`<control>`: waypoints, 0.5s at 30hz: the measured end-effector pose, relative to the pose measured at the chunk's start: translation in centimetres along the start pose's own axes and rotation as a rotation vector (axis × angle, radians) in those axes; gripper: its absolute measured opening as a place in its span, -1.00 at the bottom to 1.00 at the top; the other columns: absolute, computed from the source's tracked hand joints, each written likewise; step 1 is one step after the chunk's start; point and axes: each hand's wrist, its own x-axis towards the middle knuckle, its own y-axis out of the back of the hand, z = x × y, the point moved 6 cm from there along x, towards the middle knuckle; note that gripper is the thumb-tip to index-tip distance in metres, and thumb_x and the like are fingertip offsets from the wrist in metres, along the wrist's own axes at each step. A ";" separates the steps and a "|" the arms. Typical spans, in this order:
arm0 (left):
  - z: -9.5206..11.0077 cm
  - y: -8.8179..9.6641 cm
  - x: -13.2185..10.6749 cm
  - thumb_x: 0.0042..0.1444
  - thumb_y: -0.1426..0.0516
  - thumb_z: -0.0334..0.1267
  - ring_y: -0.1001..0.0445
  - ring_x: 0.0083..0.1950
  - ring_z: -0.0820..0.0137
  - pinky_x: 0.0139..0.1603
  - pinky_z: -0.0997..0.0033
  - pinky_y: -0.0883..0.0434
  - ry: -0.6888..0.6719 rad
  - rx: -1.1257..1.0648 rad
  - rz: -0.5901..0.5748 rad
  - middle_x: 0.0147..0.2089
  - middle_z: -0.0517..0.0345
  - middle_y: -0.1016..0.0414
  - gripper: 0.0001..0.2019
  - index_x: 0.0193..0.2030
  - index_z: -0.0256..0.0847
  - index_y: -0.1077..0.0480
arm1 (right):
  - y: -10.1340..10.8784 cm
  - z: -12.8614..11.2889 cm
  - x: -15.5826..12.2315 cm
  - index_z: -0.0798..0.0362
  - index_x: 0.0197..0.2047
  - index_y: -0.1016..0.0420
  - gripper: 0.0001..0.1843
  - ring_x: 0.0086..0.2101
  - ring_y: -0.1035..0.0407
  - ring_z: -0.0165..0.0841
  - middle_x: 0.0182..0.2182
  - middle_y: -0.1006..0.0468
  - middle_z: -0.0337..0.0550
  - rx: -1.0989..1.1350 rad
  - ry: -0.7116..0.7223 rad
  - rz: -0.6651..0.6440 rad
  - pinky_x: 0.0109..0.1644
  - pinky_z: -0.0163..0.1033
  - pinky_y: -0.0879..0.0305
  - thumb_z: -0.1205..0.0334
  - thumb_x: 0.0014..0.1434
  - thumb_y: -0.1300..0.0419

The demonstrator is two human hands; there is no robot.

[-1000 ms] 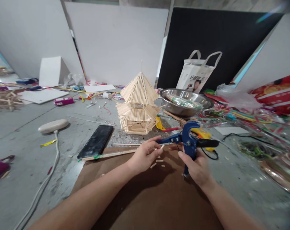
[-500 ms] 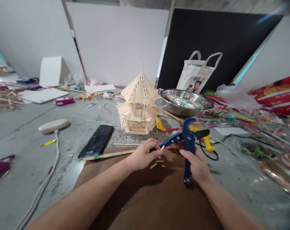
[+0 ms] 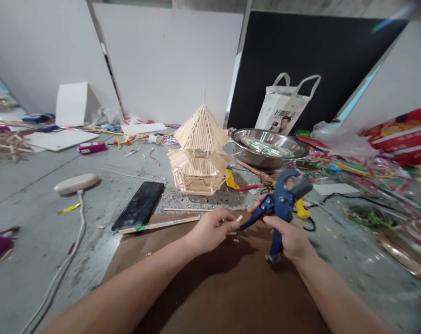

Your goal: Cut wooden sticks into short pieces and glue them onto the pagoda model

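Note:
My left hand [image 3: 210, 232] pinches a thin wooden stick [image 3: 239, 218] whose pale end pokes out past the thumb. A blue pipe cutter [image 3: 282, 198] is in my right hand [image 3: 296, 239], the fingers wrapped round it. Its curved jaw points up and to the right, and one handle slants down toward my left fingertips. Just beyond both hands stands a pagoda model [image 3: 201, 155] of wooden sticks with a pointed roof. A bundle of sticks [image 3: 158, 225] bound with green tape lies to the left of my left hand.
A brown board [image 3: 210, 297] lies under my hands, with stick offcuts on it. A black phone [image 3: 138, 205] and a white corded device [image 3: 76, 183] are at left. Behind on the right are a metal bowl [image 3: 245, 155], a tote bag [image 3: 280, 109] and scattered scraps.
The cutter has turned clockwise and shifted slightly right, so its handle has come away from my left fingers. My left hand still pinches the stick and has moved little.

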 end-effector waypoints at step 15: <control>0.4 1.7 -0.4 0.05 0.02 -0.21 -0.39 -0.53 0.56 -0.47 0.59 -0.34 -0.067 0.029 0.188 -0.49 0.20 -0.44 -0.83 -0.37 -0.26 -0.30 | -2.0 -1.4 -1.0 0.06 -0.06 -0.15 -0.58 -0.18 -0.29 -0.19 -0.20 -0.38 0.00 -0.945 0.374 -0.039 -0.14 -0.13 -0.20 0.28 -0.06 -0.03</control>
